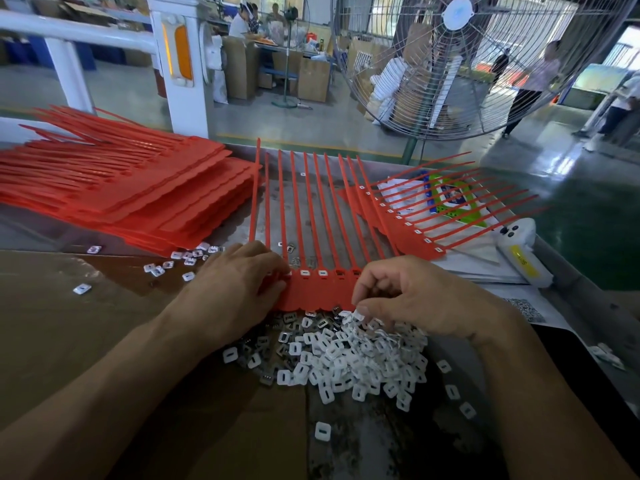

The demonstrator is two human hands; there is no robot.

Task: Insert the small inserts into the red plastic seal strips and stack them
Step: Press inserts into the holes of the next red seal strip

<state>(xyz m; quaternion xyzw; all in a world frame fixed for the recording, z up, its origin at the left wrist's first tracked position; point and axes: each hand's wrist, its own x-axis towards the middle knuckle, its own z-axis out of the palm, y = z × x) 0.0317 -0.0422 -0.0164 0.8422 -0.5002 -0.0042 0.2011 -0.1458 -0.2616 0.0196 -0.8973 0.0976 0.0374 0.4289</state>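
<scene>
1. Resting flat on the red seal strip sheet [320,289], your left hand [239,282] holds down its left end, fingers straight and relaxed, tips at the row of slots.
2. Your right hand [412,299] hangs over the sheet's right end with its fingers curled, thumb and forefinger pinching one white insert [358,315] just above the pile.
3. That sheet lies on the counter [52,341] right in front of you, tails pointing away; a few of its slots already show white inserts.
4. Your pile of loose inserts [346,358] sits just below the sheet, touching its near edge.
5. A big stack of red sheets [138,192] lies to your left, and one more filled sheet [408,230] lies to the right, beside a white device [519,251].
</scene>
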